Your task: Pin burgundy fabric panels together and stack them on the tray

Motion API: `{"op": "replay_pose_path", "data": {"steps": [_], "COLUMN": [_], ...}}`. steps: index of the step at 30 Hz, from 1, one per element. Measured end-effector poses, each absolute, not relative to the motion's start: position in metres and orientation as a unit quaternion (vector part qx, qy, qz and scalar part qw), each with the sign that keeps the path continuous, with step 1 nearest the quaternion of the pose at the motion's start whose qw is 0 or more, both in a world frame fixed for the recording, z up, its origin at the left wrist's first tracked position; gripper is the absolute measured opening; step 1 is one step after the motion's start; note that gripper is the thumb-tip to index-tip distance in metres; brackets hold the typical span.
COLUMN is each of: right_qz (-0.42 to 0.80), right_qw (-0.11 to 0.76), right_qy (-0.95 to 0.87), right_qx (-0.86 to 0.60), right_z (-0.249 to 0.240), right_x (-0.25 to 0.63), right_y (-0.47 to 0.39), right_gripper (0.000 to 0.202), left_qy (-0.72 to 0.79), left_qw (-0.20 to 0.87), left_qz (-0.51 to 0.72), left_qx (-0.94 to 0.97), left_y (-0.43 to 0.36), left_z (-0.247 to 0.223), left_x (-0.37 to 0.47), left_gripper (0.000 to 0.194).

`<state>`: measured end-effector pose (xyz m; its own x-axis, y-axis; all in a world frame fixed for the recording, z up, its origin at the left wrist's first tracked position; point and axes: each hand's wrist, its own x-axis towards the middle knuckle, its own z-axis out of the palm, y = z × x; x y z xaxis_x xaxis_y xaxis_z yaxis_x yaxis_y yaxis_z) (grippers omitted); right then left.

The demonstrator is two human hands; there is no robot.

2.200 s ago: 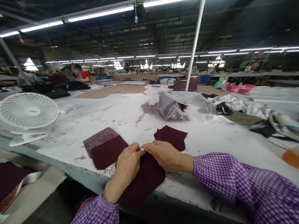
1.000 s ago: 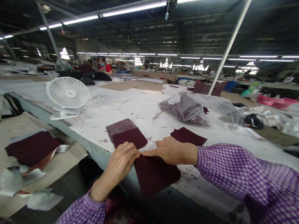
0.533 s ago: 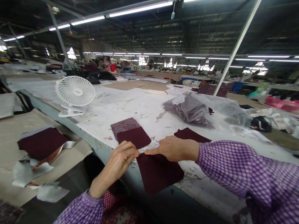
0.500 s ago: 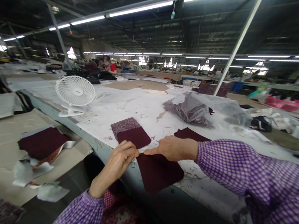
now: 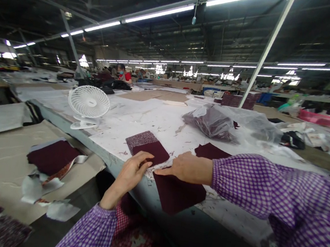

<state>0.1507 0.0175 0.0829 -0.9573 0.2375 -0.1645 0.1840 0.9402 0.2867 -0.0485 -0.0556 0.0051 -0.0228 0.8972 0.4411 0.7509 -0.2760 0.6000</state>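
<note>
At the table edge, your right hand presses flat, fingers together, on the dark maroon fabric rectangle. Your left hand hovers beside it, fingers loosely apart, holding nothing.

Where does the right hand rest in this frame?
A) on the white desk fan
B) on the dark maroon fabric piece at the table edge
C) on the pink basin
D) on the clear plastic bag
B: the right hand lies flat on the maroon fabric piece overhanging the table edge.

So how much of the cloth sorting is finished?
One small stack of dark red pieces already lies on the table. The right hand presses down another piece at the edge, with the left hand open beside it. A bag of cloth sits behind, unopened.
</note>
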Motion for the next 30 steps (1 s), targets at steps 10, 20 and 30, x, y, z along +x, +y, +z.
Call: {"op": "replay_pose_path", "data": {"steps": [10, 20, 30], "right_qz": [-0.012, -0.214, -0.086], "right_qw": [-0.042, -0.017, -0.012], "right_qy": [0.981, 0.954, 0.855], "right_qx": [0.189, 0.209, 0.512], "right_z": [0.047, 0.086, 0.086], "right_x": [0.159, 0.193, 0.275], "right_y": [0.03, 0.077, 0.156], "right_gripper": [0.042, 0.013, 0.035], "left_qy": [0.619, 0.646, 0.649], "left_qw": [-0.08, -0.079, -0.126], "left_qz": [0.195, 0.132, 0.094], "left_qx": [0.757, 0.747, 0.744], "left_y": [-0.033, -0.032, -0.033], "left_z": [0.018, 0.025, 0.027], "left_x": [-0.029, -0.026, -0.016], "left_gripper": [0.018, 0.013, 0.016]}}
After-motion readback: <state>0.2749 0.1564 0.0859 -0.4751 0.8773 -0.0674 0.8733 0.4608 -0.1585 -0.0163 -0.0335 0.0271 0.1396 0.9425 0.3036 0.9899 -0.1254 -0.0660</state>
